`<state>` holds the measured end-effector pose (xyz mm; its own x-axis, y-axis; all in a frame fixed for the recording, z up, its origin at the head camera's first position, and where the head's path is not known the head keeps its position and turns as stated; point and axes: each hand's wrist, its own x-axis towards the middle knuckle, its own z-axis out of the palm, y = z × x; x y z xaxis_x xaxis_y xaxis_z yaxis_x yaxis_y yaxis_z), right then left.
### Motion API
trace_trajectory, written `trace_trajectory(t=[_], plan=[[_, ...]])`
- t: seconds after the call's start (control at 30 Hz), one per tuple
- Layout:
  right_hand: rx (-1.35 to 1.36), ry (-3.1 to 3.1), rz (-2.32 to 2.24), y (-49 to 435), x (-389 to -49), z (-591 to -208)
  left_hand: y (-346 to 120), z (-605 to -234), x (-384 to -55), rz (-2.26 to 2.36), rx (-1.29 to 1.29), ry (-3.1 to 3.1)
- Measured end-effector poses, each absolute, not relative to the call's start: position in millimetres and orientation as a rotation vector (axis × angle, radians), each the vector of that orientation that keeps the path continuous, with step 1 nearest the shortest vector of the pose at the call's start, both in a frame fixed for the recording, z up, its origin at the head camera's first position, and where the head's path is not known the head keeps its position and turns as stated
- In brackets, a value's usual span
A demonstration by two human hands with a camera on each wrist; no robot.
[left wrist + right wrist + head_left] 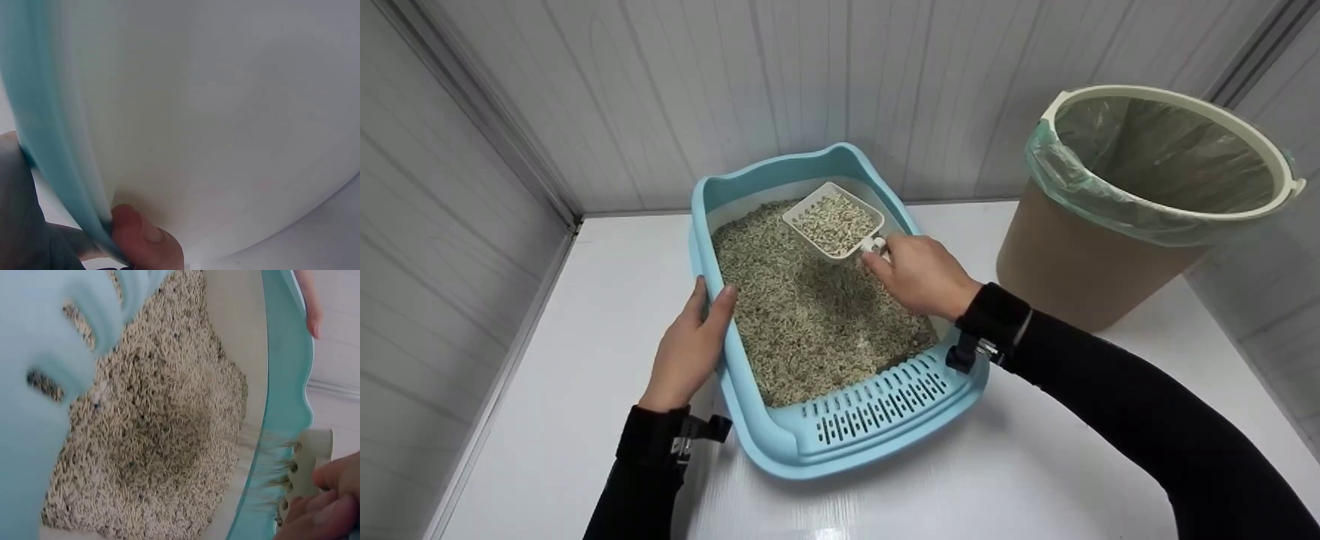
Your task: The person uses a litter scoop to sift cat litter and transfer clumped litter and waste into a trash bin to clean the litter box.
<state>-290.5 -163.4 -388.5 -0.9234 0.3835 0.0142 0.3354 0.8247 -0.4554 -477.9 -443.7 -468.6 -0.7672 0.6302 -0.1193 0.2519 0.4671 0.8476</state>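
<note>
My right hand (926,274) grips the handle of a white litter scoop (810,204), held over the far right part of a blue litter box (741,382). Pale pellets lie heaped in the scoop. Thin streaks of litter fall from its holes (293,466) in the right wrist view. My left hand (681,356) holds the box's left rim, thumb on the inner side and fingers outside; one fingertip (147,239) shows bent over the edge in the left wrist view. Litter pellets (791,330) cover the box floor, a darker patch lying below the scoop.
A tan bin (1087,277), lined with a translucent green bag (1057,176), stands right of the box, close to my right forearm. A slotted step (885,405) forms the box's near end. Pale panelled walls (660,97) enclose the white tabletop (585,315) at the back and sides.
</note>
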Motion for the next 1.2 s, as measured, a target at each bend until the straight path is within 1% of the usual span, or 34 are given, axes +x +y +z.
trace_trajectory(t=[0.5, 1.2], plan=[[-0.577, -2.904, 0.800, -160.6, -283.9, -383.4, -443.4, -467.9, -477.9, 1.240, 0.756, 2.281], [-0.559, -2.948, 0.704, -158.1, -276.1, -378.2, -444.4, -465.2, -477.7, 1.229, 0.758, 2.281]])
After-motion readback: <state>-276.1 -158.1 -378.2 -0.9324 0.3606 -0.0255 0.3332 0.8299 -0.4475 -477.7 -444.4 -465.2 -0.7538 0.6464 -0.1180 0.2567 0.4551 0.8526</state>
